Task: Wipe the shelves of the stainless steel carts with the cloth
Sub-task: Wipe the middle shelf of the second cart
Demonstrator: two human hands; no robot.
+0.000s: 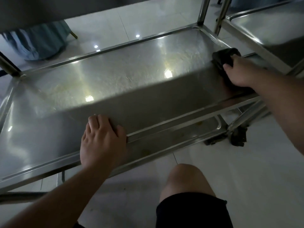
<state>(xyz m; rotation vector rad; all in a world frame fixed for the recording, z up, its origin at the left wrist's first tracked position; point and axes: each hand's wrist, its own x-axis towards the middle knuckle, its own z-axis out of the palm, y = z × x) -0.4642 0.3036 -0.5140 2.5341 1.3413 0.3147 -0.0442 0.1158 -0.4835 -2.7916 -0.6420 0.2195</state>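
Observation:
The stainless steel cart's middle shelf [115,76] fills the view, shiny with light reflections. My right hand [240,71] presses a dark cloth [223,58] onto the shelf's right end, fingers curled over the cloth. My left hand [102,140] rests on the shelf's near rim, fingers laid flat over the edge onto the shelf surface. Below, part of the lower shelf [181,135] shows with a small yellowish stain.
A second steel cart [266,27] stands close on the right. Upright posts [203,10] rise at the far right corner. A caster wheel [238,135] sits on the white tiled floor [246,170]. My bare knee [185,180] is near the cart. Blue drapery [41,41] hangs beyond.

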